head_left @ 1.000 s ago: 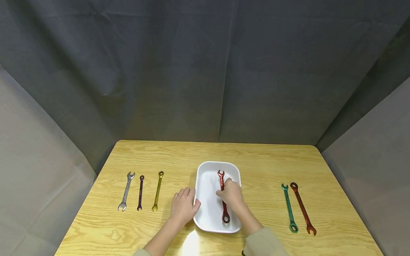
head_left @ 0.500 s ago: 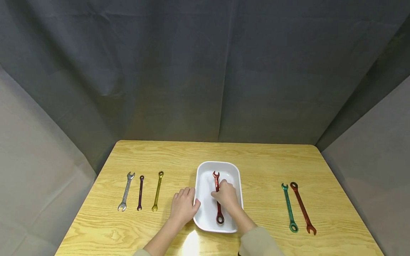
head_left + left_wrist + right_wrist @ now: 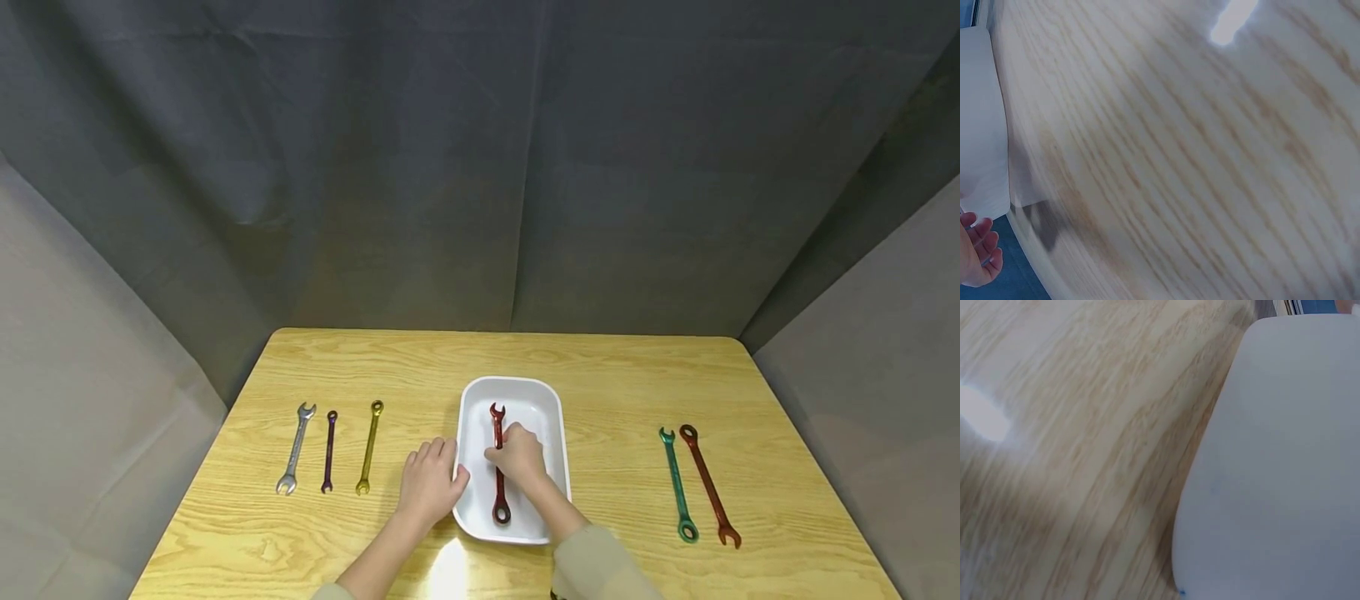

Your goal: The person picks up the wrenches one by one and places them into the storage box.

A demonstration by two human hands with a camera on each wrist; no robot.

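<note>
A red combination wrench (image 3: 499,483) stands lengthwise in the white tray (image 3: 555,492), open end toward the back and ring end toward the front. My right hand (image 3: 517,457) pinches it near mid-shaft, with thumb and fingers on the handle. Whether the wrench touches the tray floor, I cannot tell. Against the tray's left side rests my left hand (image 3: 430,483), fingers relaxed and forward, its thumb at the rim. In the right wrist view the pale tray wall (image 3: 1272,462) fills the right side, and the wrench is out of sight.
Left of the tray lie a silver wrench (image 3: 296,450), a purple wrench (image 3: 329,452) and a yellow wrench (image 3: 370,448). To the right are a green wrench (image 3: 678,486) and an orange-red wrench (image 3: 709,486). The wooden table (image 3: 615,375) ends before a dark curtain (image 3: 405,208).
My right hand has shifted left inside the tray with the red wrench, which now stands nearer the tray's middle and more upright in view. My left hand has stayed put.
</note>
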